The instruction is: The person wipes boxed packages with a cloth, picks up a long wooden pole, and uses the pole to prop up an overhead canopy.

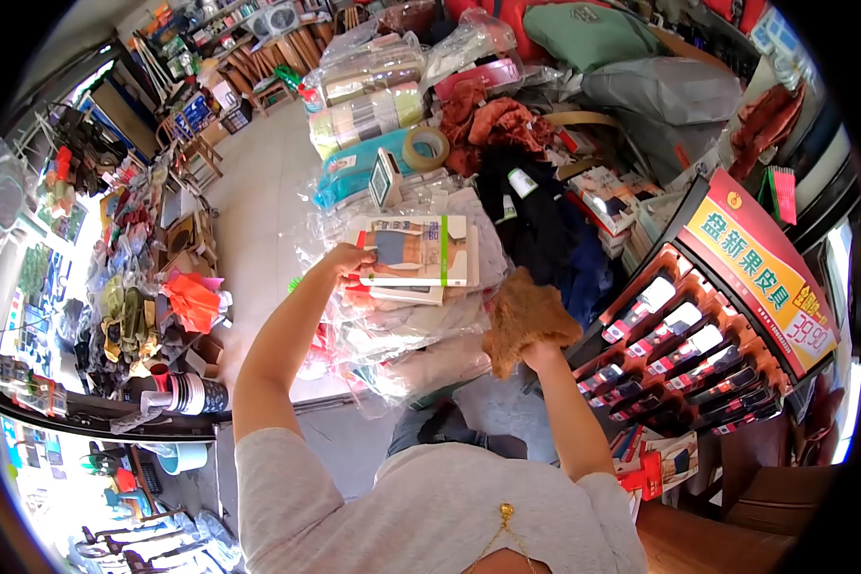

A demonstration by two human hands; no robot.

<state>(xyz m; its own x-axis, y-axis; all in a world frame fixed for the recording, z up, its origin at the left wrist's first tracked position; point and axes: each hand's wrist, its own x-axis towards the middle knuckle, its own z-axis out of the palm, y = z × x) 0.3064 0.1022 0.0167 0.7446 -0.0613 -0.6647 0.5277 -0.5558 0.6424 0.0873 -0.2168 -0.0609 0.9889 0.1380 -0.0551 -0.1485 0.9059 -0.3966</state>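
Observation:
My left hand (351, 261) is closed on the left edge of a white underwear box (419, 251) with a green stripe and a picture of shorts. Under it lies at least one similar box, on a pile of clear plastic-wrapped packs (416, 344). To the right, my right hand (543, 352) grips a brown fluffy cloth (526, 316), bunched up and covering most of the fingers. Just beyond that cloth are dark garments (507, 196). A small white device with a display (385, 179) stands behind the boxes.
A roll of tape (425, 149) and a blue plastic-wrapped pack (368, 177) lie farther back. On the right stands a belt display rack (694, 325) with a red and yellow sign. Clothes heaps (139, 316) line the left, past the pale floor (258, 201).

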